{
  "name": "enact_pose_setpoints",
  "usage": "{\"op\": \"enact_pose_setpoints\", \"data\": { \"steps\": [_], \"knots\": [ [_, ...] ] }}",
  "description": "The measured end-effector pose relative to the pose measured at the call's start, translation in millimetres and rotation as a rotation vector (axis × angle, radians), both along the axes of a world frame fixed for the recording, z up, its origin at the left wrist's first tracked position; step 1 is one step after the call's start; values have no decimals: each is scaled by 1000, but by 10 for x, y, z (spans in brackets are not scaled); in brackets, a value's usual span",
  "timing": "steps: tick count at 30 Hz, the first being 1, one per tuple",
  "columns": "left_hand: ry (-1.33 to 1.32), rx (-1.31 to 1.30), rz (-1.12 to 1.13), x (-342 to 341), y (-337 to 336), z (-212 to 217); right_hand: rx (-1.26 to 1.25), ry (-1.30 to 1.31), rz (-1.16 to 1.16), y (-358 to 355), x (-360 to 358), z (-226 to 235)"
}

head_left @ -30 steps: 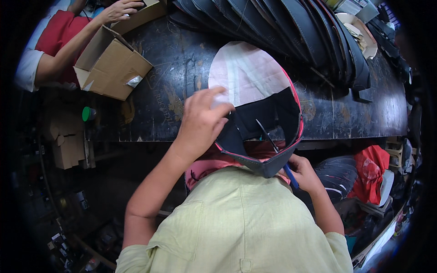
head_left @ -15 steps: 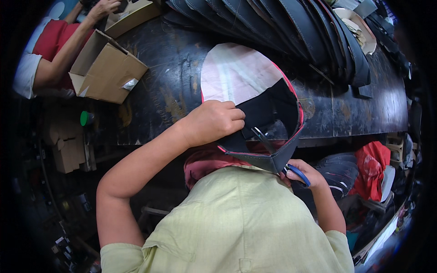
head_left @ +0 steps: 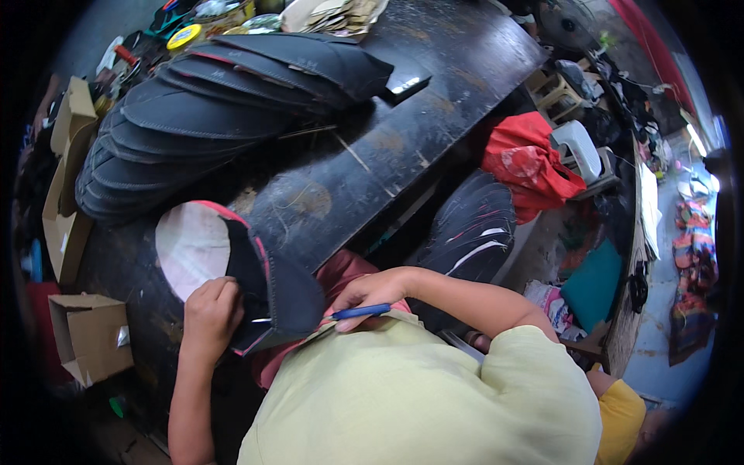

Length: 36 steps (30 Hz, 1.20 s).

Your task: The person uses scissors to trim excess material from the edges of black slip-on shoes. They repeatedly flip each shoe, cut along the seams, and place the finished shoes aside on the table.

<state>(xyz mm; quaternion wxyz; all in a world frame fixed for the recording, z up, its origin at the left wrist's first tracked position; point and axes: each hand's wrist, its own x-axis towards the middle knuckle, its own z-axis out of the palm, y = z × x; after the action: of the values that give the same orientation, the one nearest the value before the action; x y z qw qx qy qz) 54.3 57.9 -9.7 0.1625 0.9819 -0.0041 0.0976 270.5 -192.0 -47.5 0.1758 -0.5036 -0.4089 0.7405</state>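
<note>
Tray point(head_left: 294, 15) piled with tan scraps point(head_left: 341, 17), open cardboard box point(head_left: 101, 345), stacked black panels point(head_left: 225, 105) — left hand point(head_left: 212, 311) clenching a white-lined black shell point(head_left: 292, 293), right hand point(head_left: 373, 291) grasping blue-handled scissors point(head_left: 363, 311).

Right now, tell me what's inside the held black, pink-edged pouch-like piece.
Inside the pouch-like piece, a pale rounded panel, black lining and a thin silvery tip show. The left hand and the piece's black outer side hide the rest.

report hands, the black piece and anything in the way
Left hand closed on pale-lined black piece. Right hand holding blue-handled tool. Black stack beyond on table, apart from both hands.
</note>
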Motion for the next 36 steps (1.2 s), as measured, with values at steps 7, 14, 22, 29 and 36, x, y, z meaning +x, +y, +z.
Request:
{"op": "enact_pose_setpoints", "data": {
  "steps": [7, 14, 22, 29, 36],
  "knots": [
    [65, -142, 128, -179, -64, 137, 188, -18, -100, -69, -94, -41],
    [-69, -114, 170, -211, -95, -61, 41, 376, -215, -229, -76, -251],
    [-112, -58, 253, -184, -249, -124, -129, 628, -374, -186, -91, -349],
    [-302, -41, 292, -342, -349, -338, -163, 827, -487, -180, -110, -483],
    [-377, -45, 276, -396, -365, -456, -191, 734, -506, -117, -218, -444]
  ]
}}
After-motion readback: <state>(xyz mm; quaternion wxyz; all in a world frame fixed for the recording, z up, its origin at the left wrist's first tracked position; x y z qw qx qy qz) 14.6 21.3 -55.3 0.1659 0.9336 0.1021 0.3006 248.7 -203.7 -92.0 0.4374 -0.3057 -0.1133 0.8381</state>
